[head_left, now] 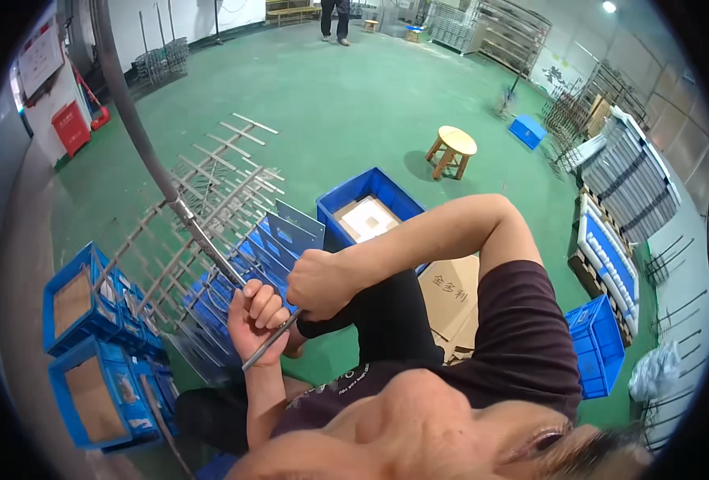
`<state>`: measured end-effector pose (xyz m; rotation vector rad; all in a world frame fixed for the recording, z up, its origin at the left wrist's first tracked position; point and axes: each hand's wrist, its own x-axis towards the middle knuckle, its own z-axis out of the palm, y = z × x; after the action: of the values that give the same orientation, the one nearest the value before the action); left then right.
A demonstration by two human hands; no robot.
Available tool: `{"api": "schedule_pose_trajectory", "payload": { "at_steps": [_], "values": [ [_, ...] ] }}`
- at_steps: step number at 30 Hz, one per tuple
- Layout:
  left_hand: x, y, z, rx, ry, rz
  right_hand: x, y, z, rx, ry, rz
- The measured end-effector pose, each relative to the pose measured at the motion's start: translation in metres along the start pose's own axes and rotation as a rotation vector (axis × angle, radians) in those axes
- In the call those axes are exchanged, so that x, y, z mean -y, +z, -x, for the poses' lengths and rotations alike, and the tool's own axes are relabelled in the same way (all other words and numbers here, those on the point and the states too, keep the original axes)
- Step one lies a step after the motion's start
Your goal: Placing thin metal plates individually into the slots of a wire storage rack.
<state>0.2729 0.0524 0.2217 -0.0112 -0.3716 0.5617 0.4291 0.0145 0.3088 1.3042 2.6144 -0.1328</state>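
- If 12 o'clock is taken as the upper edge, two blue crates (102,324) with brown boards inside are found between 8 and 9 o'clock.
- A red box (70,128) is seen at 10 o'clock, beside the wall.
- A long grey pole (153,164) is noted, running in from between 10 and 11 o'clock, past a metal rack (230,206) of crossed bars.
- At 8 o'clock, the pole's lower end is grasped by the left hand (258,316), whose fingers are curled inward.
- A thin rod (271,340) is slanted across the left wrist; whether it is joined to the pole cannot be told.
- The rod's upper end is clenched by the right hand (320,282), at 7 o'clock, just beside the left.
- A blue bin (402,196), with a white square piece inside, is placed near 12 o'clock, beyond the right forearm.
- Brown cardboard (446,308) is laid at 4 o'clock.
- A wooden stool (456,142) is stood between 1 and 2 o'clock.
- Another blue crate (598,348) is positioned at 4 o'clock, near the rim.
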Motion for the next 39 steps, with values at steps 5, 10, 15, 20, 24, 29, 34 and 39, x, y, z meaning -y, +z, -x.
{"api": "schedule_pose_trajectory", "payload": {
  "at_steps": [5, 10, 15, 20, 24, 29, 34, 39],
  "values": [
    [-0.001, -0.002, 0.0, -0.003, -0.01, -0.004, 0.004, -0.01, 0.0, 0.056, -0.037, 0.048],
    [-0.003, -0.008, 0.001, 0.003, -0.027, 0.006, 0.002, -0.005, -0.004, 0.037, -0.076, 0.033],
    [-0.002, -0.006, 0.0, 0.007, -0.02, 0.006, 0.003, -0.01, -0.006, 0.167, -0.014, 0.013],
    [-0.003, -0.007, -0.001, 0.006, -0.03, 0.014, 0.0, -0.004, -0.009, 0.16, -0.024, 0.005],
    [-0.003, -0.007, -0.001, 0.016, -0.031, 0.008, 0.0, -0.005, -0.008, 0.165, -0.021, -0.008],
    [-0.003, -0.005, 0.0, 0.003, -0.031, 0.002, 0.001, -0.005, -0.009, 0.174, -0.016, 0.013],
    [-0.003, -0.01, 0.0, 0.018, -0.027, 0.021, 0.001, -0.005, -0.009, 0.17, -0.025, -0.02],
    [-0.002, -0.006, 0.001, 0.007, -0.027, 0.021, -0.002, 0.0, -0.007, 0.054, -0.097, -0.009]
  ]
}}
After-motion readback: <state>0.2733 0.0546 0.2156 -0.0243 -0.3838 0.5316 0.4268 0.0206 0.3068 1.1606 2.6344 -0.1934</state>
